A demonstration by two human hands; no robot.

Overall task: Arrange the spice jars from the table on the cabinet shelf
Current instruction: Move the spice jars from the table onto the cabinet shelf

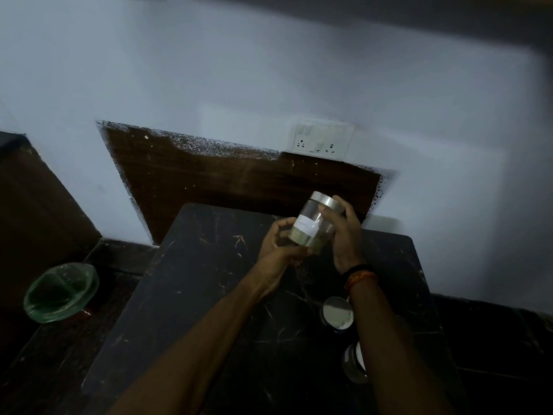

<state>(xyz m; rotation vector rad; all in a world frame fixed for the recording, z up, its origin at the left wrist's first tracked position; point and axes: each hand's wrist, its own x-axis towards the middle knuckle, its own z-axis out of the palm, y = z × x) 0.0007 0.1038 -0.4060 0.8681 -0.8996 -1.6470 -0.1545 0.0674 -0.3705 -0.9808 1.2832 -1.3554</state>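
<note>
A clear spice jar [311,226] with a metal lid, a white label and greenish contents is held tilted above the black marble table [209,295]. My left hand [279,244] cups its base from the left. My right hand [347,232] grips its upper side and lid from the right. Two more metal-lidded jars stand on the table's right part: one jar [336,314] beside my right forearm, a second jar [354,366] nearer me and partly hidden by that arm. No cabinet shelf is visible.
A green bin [61,292] with a liner stands on the dark floor to the left. A dark wooden panel [239,178] and a white switch socket plate [321,142] are on the wall behind the table. A dark piece of furniture [33,211] stands at far left.
</note>
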